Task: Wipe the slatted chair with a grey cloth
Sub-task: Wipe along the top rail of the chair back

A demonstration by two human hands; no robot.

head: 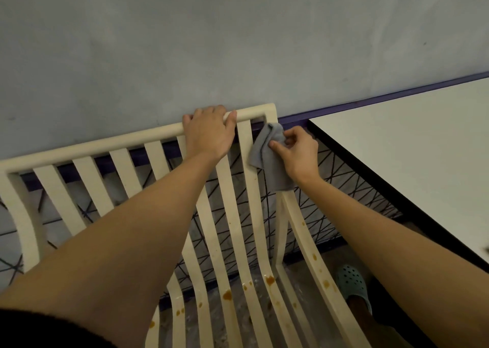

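At the chair's (164, 136) top right corner, we're gripping the rail with our left hand (209, 133), our right hand (299, 152) pinching the grey cloth (267, 157) against the downward-running side post.

No readable text, labels, brand marks or nos. anywhere in frame: none on the slatted chair (105, 146), the grey cloth (267, 160), the table (397, 149) at right, or the wall (238, 43) across the upper half.

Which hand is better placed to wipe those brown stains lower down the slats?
Right, probably: the right hand holds the grey cloth against the slatted chair; the left hand grips the top rail.
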